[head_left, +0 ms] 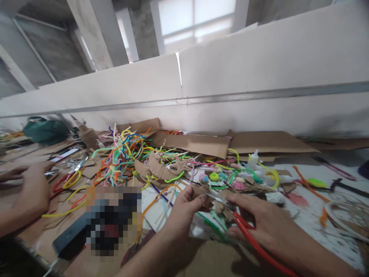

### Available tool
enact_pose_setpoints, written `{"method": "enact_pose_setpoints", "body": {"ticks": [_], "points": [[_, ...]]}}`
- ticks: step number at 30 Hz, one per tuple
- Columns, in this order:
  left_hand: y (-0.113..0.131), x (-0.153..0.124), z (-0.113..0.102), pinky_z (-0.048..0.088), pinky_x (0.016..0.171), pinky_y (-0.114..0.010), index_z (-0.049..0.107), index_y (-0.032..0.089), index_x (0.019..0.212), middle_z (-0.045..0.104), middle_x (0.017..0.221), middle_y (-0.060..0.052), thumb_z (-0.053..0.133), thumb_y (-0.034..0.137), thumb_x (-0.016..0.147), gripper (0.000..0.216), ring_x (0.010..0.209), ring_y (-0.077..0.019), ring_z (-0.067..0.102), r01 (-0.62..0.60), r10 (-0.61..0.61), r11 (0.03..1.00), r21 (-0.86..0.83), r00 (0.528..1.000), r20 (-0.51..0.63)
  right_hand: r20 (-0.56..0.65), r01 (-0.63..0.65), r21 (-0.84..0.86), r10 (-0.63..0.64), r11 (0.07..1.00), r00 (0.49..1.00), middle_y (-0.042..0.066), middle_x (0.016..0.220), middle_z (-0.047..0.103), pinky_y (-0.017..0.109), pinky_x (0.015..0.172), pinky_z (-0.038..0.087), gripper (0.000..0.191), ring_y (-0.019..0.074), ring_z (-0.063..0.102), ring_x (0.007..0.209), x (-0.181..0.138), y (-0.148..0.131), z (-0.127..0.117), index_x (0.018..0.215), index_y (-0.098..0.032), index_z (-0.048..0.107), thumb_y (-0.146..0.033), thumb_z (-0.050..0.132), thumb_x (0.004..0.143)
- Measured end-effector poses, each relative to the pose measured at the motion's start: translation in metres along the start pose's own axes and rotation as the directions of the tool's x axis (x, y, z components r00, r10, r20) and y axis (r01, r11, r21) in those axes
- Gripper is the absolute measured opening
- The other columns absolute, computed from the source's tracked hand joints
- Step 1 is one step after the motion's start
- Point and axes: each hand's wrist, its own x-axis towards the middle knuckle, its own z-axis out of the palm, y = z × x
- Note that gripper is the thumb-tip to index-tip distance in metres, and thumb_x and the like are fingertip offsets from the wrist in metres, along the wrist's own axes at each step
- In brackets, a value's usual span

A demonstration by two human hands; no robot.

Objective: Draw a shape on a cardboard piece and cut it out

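Note:
My left hand [186, 206] pinches a small piece of brown cardboard [201, 189] between thumb and fingers. Red-handled scissors [245, 227] are in my right hand [262, 215], their metal blades pointing left and meeting the cardboard. Whether the blades are apart is too blurred to tell. Below the blades lie torn cardboard scraps [223, 211] and a green strip [211, 227]. Just beyond my hands are small coloured pom-pom-like bits [213, 177] and a white squeeze bottle [253, 158].
A heap of coloured pipe cleaners [121, 154] sits left of centre. Cardboard sheets [271, 142] lie along the white partition [259, 57]. Another person's arm [31, 192] rests at left near other scissors [70, 179]. A dark phone-like device [75, 231] and a hammer-like tool [351, 188] lie about.

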Motion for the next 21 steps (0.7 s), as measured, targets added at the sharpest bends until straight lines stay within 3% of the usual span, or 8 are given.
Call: {"method": "enact_pose_setpoints", "body": {"ticks": [6, 11, 21], "points": [[-0.0023, -0.0025, 0.0003, 0.049, 0.07, -0.028, 0.068, 0.018, 0.077, 0.067, 0.073, -0.003, 0.096, 0.042, 0.069, 0.037, 0.069, -0.0157, 0.059, 0.005, -0.005, 1.0, -0.022, 1.0, -0.012, -0.02, 0.023, 0.02, -0.023, 1.0, 1.0, 0.008, 0.126, 0.083, 0.047, 0.088, 0.063, 0.056, 0.0393, 0.079, 0.107, 0.0008, 0.0021, 0.0004, 0.13, -0.03, 0.076, -0.034, 0.084, 0.075], [-0.0042, -0.0035, -0.0003, 0.048, 0.072, -0.028, 0.07, 0.018, 0.08, 0.067, 0.076, -0.003, 0.095, 0.041, 0.07, 0.035, 0.071, -0.016, 0.059, 0.003, -0.004, 1.0, -0.028, 1.0, -0.012, 0.04, 0.014, 0.021, -0.014, 1.0, 0.999, 0.008, 0.123, 0.083, 0.052, 0.094, 0.061, 0.052, 0.0402, 0.078, 0.111, 0.001, 0.0009, -0.0033, 0.132, -0.031, 0.074, -0.037, 0.08, 0.08], [-0.0068, -0.0012, -0.003, 0.05, 0.074, -0.029, 0.072, 0.018, 0.083, 0.07, 0.08, -0.004, 0.094, 0.042, 0.07, 0.035, 0.074, -0.0175, 0.061, 0.004, -0.003, 0.999, -0.035, 1.0, 0.018, 0.065, 0.002, 0.023, -0.003, 1.0, 0.998, 0.007, 0.126, 0.083, 0.051, 0.089, 0.063, 0.05, 0.0417, 0.077, 0.113, 0.0007, -0.0058, -0.0083, 0.127, -0.033, 0.076, -0.031, 0.08, 0.078]]}}
